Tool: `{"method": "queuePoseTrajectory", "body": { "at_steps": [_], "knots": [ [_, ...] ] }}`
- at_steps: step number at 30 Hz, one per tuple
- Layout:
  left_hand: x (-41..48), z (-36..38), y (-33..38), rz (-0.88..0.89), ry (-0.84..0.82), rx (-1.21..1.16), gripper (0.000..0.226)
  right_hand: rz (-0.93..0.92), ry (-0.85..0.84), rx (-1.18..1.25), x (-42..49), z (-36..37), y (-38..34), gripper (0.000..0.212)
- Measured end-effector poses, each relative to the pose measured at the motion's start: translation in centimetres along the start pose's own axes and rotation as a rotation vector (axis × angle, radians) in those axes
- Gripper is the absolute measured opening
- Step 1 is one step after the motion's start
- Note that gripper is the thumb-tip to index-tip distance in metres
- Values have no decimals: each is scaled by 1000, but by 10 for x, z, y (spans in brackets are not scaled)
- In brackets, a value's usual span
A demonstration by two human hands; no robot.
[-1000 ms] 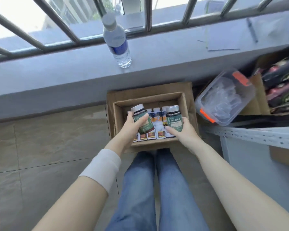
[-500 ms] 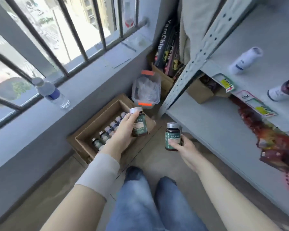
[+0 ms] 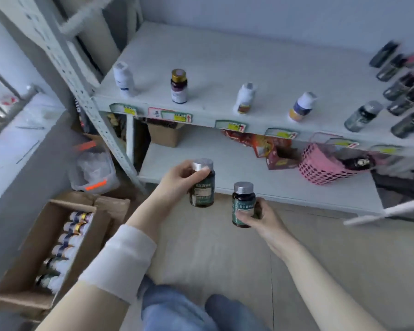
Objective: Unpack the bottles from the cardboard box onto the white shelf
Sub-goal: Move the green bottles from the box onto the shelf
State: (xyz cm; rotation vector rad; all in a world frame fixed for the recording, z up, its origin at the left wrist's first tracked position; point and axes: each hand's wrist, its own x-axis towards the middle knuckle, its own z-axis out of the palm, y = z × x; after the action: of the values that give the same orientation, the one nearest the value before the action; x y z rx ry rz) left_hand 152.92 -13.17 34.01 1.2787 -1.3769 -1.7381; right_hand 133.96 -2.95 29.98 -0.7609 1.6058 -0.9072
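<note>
Labels on bottles (image 3: 243, 206) blurred, nothing legible

Both arms reach forward, the left hand (image 3: 177, 185) (a white band (image 3: 122, 261) wraps its forearm) held higher, thumb and fingers curled round the top of an upright bottle (image 3: 202, 192), the right hand (image 3: 263, 219) lower, gripping a second bottle (image 3: 243, 206) round its lower half.

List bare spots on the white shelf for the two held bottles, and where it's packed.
Upper board: bare behind the front row, and between the gold-capped brown bottle and the white bottle right of it. Lower board: bare from the small cardboard box to the red packets. Crowded: dark bottles at upper right; pink basket below.
</note>
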Motion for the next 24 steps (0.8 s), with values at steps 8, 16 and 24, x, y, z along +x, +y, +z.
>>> {"method": "queuePoseTrajectory", "body": {
  "at_steps": [8, 16, 24],
  "knots": [
    [36, 201, 72, 127, -205, 161, 9, -93, 262, 133, -48, -179, 5, 35],
    [102, 311, 132, 273, -233, 298, 11, -183, 411, 197, -33, -287, -15, 33],
    [198, 365, 180, 313, -242, 265, 13, -266, 445, 127, 31, -372, -81, 34]
  ]
}}
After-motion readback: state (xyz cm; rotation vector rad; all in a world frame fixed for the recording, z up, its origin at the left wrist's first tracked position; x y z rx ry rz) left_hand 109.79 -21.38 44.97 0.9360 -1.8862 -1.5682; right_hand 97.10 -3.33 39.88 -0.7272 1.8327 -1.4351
